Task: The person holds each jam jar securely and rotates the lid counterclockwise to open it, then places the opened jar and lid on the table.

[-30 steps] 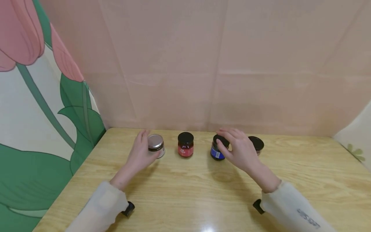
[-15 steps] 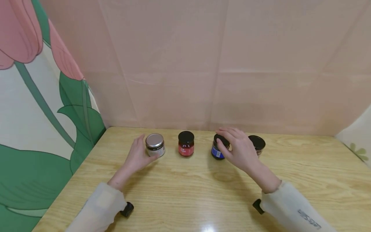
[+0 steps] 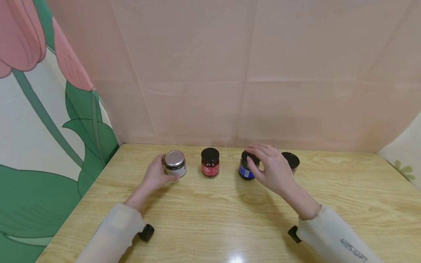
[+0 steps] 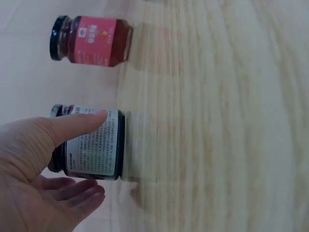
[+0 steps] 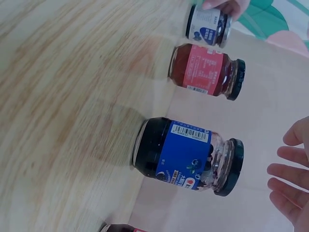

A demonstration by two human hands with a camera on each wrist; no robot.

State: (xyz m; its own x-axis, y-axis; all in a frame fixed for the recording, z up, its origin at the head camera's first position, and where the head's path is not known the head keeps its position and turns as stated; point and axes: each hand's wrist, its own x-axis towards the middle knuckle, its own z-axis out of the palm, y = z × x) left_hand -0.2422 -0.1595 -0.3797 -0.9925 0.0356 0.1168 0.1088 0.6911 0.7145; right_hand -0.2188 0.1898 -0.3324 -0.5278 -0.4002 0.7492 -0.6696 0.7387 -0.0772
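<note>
In the head view my left hand is around a jar with a silver lid and white label, which stands upright on the table. Its thumb lies across the label in the left wrist view, and the other fingers curl at the jar's opposite side. My right hand hovers by a dark jam jar with a blue label and black lid. Seen from the right wrist, the right fingers are relaxed and apart from the blue-labelled jar's lid. Between the hands stands a red-labelled jam jar with a black lid.
Another black-lidded jar stands at the right, partly hidden behind my right hand. The wooden table ends at a pink cloth backdrop. A tulip-patterned panel borders the left side. Dark wrist devices show at the sleeves.
My left hand has closed in around the silver-lidded jar, its fingers sliding to the jar's left and its thumb to the front. The right hand and the other jars have stayed in place.
</note>
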